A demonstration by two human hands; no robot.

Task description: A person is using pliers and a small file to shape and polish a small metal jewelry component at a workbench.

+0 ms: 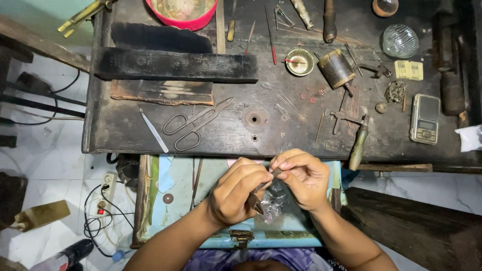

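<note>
Presently both hands are meeting over the open blue drawer [201,173], just below the workbench [120,125] edge. The left hand [236,193] is gripping small pliers [258,193], their long axis running up-right toward the right hand [304,178], which is pinching a tiny metal piece [276,172] at the pliers' tip. Shears [193,125] are lying well apart, up-left.

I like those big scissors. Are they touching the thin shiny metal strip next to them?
Apart. In the head view, dark bench wood shows between the scissors and the metal strip.
</note>
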